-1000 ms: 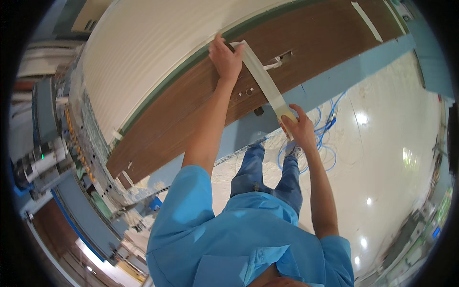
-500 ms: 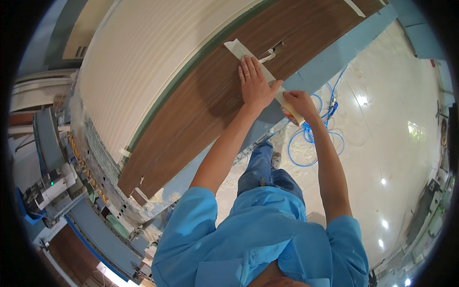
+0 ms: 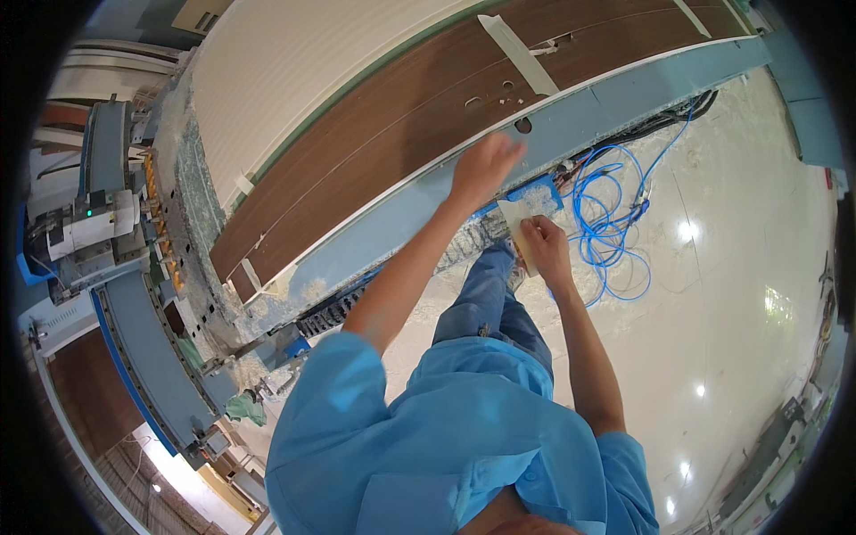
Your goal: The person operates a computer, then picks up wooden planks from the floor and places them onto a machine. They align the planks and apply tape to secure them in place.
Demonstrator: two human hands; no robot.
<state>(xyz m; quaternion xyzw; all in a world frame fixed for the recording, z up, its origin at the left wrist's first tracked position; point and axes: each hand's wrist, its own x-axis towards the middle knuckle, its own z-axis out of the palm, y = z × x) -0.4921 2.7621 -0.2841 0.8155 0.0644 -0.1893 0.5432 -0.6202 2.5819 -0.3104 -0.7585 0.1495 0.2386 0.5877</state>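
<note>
A wide cream tape roll [image 3: 522,234] is gripped in my right hand [image 3: 546,245], below the blue-grey machine edge, with a loose end sticking up. Across the dark brown wood-grain panel [image 3: 374,160] lies a separate tape strip [image 3: 519,55], ending at the panel's near edge. My left hand [image 3: 487,168] hovers above the machine edge, apart from the strip; its fingers look curled but are smeared by motion. Small cutouts show in the panel beside the strip.
A ribbed cream panel [image 3: 312,71] lies beyond the brown one. The blue-grey machine edge [image 3: 410,196] runs along the near side. Looped blue hose [image 3: 615,214] lies on the pale floor to the right. Machine rails and a grey-white unit [image 3: 94,223] stand at the left.
The tape strip is now separate from the roll and stays on the panel. My left hand has lifted off it toward me. My right hand has drawn the roll back from the panel edge.
</note>
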